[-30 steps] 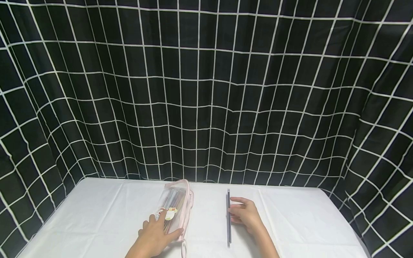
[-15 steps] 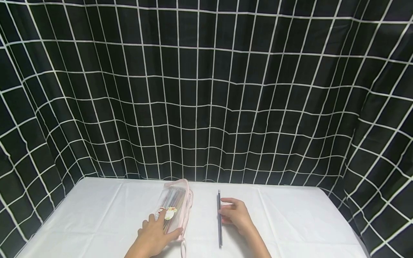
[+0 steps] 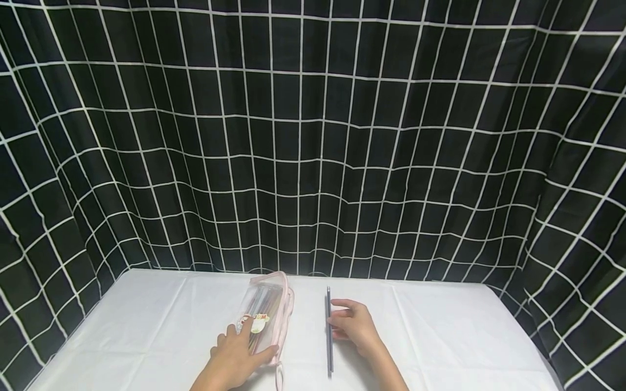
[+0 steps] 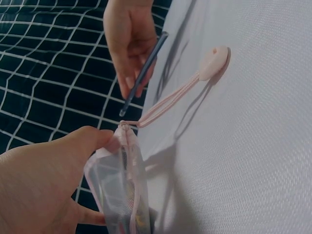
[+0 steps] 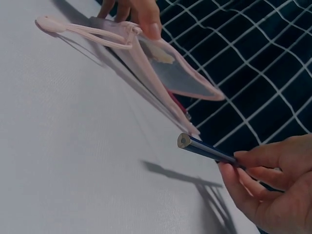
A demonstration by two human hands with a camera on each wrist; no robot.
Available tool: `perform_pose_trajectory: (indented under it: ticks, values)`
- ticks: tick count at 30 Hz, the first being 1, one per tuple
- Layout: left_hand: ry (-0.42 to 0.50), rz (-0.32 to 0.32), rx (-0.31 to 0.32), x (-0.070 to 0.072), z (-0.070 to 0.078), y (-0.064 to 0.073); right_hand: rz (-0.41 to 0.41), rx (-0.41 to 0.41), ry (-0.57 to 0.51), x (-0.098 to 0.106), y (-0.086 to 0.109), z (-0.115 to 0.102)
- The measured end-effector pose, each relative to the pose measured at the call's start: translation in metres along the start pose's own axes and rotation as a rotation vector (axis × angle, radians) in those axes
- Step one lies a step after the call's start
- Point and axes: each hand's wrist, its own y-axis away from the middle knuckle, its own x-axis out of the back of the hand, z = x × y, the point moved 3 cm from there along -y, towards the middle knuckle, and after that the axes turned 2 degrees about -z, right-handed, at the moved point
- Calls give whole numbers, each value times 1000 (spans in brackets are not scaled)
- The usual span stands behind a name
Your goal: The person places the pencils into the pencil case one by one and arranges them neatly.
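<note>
A see-through pencil case [image 3: 266, 309] with pink trim stands on the table, several long thin items showing inside and a colourful sticker on its side. My left hand [image 3: 233, 355] grips it near its close end, thumb at the pink zip edge and fingers across the clear side. To the right, my right hand [image 3: 356, 326] pinches a dark blue pencil [image 3: 330, 331] near its middle between thumb and fingertips. In the right wrist view the near end of the pencil [image 5: 200, 146] is flat and unsharpened, held above the table. A gap separates pencil and case.
A pink cord with a pale toggle [image 4: 214, 63] trails from the case's zip end onto the table. White cloth [image 3: 440, 336] covers the table. Behind and at both sides hangs a black curtain [image 3: 313, 136] with a white grid.
My right hand has carried the pencil left, closer to the pencil case, mostly in the first half second. The left hand and the case stay in place.
</note>
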Motion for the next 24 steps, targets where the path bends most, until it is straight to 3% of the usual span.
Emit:
perform_pose_trajectory:
  ticks: [24]
  values:
    - [13, 17, 7, -1, 0, 0, -60, 66, -98, -31, -15, -21]
